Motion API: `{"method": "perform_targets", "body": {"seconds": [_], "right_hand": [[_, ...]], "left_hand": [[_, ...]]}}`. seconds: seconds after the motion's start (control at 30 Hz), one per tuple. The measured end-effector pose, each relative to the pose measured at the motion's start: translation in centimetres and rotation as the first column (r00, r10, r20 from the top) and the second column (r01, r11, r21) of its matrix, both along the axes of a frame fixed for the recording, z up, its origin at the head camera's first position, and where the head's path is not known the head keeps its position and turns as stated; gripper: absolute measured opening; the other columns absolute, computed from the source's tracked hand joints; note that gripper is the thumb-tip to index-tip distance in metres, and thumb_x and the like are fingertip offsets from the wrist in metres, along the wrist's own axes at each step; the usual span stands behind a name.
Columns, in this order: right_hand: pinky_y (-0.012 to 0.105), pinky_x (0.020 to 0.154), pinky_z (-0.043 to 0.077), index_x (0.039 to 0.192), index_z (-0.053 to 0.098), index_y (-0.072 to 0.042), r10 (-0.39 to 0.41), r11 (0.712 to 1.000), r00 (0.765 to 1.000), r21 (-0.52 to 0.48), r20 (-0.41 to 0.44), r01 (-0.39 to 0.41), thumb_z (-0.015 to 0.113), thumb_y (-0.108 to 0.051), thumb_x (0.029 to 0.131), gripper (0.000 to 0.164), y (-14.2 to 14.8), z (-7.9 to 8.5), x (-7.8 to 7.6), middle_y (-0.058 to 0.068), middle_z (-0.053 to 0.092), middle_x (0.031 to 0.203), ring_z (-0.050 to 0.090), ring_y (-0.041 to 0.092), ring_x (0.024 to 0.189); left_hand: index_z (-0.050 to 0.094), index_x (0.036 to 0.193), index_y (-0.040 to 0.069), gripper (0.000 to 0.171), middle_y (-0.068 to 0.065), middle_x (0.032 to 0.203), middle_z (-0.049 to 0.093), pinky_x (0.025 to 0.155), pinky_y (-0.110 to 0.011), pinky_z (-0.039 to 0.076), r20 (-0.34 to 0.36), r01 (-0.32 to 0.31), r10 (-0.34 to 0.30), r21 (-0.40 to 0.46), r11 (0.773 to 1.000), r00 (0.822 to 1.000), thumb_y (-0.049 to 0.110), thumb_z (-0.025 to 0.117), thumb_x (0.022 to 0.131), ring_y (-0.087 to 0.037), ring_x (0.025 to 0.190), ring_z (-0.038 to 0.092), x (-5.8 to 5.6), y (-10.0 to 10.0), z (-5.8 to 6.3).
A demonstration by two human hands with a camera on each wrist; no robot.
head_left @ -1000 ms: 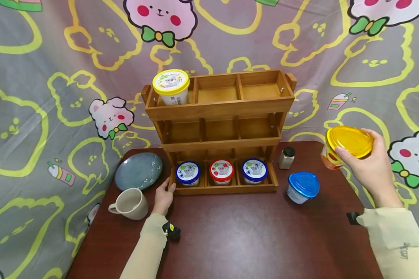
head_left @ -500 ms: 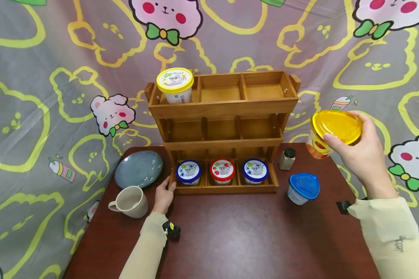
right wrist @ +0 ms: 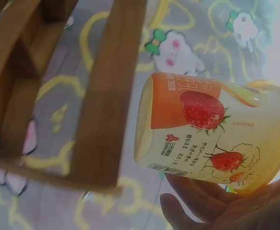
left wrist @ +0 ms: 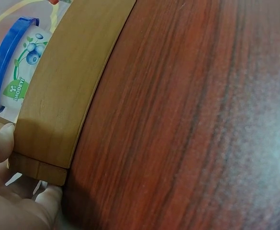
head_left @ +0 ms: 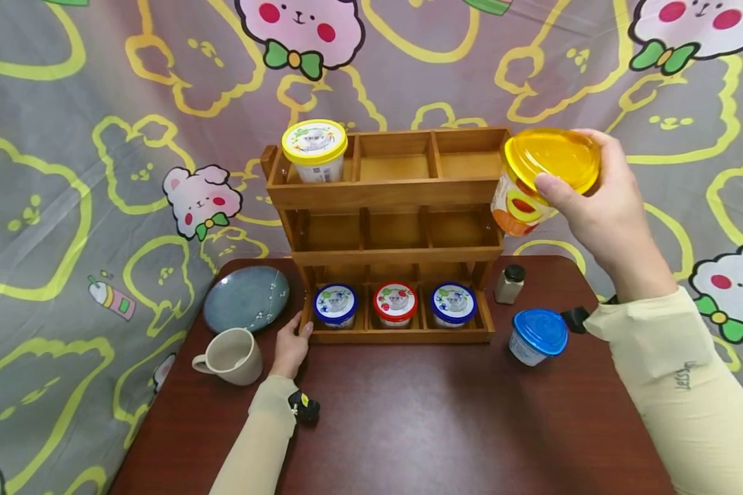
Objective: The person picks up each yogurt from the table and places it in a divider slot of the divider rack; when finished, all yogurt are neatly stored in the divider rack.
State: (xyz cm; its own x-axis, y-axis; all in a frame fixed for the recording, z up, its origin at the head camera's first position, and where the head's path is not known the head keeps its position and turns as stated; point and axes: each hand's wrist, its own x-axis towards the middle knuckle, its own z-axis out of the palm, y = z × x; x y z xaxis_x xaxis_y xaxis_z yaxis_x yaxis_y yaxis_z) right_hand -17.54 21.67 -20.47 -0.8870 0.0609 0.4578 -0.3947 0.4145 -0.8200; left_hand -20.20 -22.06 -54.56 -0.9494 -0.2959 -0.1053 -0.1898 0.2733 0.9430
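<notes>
My right hand (head_left: 616, 213) grips a yogurt cup (head_left: 521, 205) by its clear yellow lid, in the air in front of the right end of a three-tier wooden rack (head_left: 386, 194). In the right wrist view the cup (right wrist: 192, 136) shows strawberry pictures and is apart from the rack (right wrist: 101, 100). My left hand (head_left: 289, 352) holds the rack's lower left corner; in the left wrist view the thumb and fingers of this hand (left wrist: 20, 203) close round the wooden end. The fingers behind the corner are partly hidden.
A yellow-lidded tub (head_left: 315, 152) sits top left in the rack. Two blue-lidded tubs flank a red-lidded tub (head_left: 395, 304) on the bottom tier. Right of the rack stand a black-capped jar (head_left: 509, 284) and a blue-lidded cup (head_left: 537, 336); left, a plate (head_left: 245, 299) and a mug (head_left: 235, 357).
My right hand has carried the yellow-lidded cup up and to the left, from beside the rack to the right end of its top tier. My left hand has stayed at the corner.
</notes>
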Motion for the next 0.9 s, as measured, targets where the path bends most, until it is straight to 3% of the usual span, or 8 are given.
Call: {"method": "perform_targets", "body": {"seconds": [0.27,0.43,0.67,0.9], "right_hand": [[0.025,0.09,0.046,0.146,0.036,-0.021,0.111,0.993,0.994,-0.031,0.006,-0.111,0.073,-0.032,0.088,0.07,-5.0,3.8,-2.3,0.004,0.047,0.127,0.049,0.02,0.11],[0.026,0.092,0.044,0.143,0.039,-0.02,0.149,0.987,0.989,-0.066,0.011,-0.148,0.077,-0.037,0.084,0.072,-8.2,5.3,-4.7,0.003,0.049,0.127,0.051,0.019,0.11],[0.029,0.094,0.046,0.146,0.034,-0.024,0.19,0.982,0.98,-0.031,0.061,-0.188,0.075,-0.046,0.085,0.077,-11.8,5.3,-7.9,0.004,0.048,0.133,0.051,0.019,0.113],[0.029,0.094,0.047,0.149,0.029,-0.026,0.166,0.983,0.98,0.057,0.11,-0.173,0.074,-0.058,0.081,0.088,-14.1,4.2,-10.0,0.005,0.049,0.134,0.053,0.018,0.112]], "left_hand": [[0.042,0.148,-0.001,0.051,-0.022,0.148,0.045,0.116,-0.047,0.027,0.005,-0.004,0.004,0.0,1.0,1.0,0.014,0.055,0.102,-0.035,0.137,0.038,-0.1,-0.2,0.1],[0.042,0.148,-0.001,0.05,-0.022,0.147,0.045,0.116,-0.047,0.026,0.003,-0.004,0.004,-0.012,1.0,1.0,0.014,0.055,0.102,-0.034,0.137,0.038,-0.1,-0.2,0.1],[0.043,0.148,0.0,0.05,-0.022,0.146,0.047,0.115,-0.048,0.029,0.007,-0.011,0.011,-0.012,1.0,1.0,0.014,0.055,0.102,-0.035,0.136,0.04,0.1,0.1,0.2],[0.043,0.148,0.0,0.05,-0.022,0.146,0.047,0.115,-0.047,0.028,0.001,-0.018,0.018,-0.012,1.0,1.0,0.015,0.056,0.102,-0.035,0.135,0.041,0.0,0.0,-0.2]]}}
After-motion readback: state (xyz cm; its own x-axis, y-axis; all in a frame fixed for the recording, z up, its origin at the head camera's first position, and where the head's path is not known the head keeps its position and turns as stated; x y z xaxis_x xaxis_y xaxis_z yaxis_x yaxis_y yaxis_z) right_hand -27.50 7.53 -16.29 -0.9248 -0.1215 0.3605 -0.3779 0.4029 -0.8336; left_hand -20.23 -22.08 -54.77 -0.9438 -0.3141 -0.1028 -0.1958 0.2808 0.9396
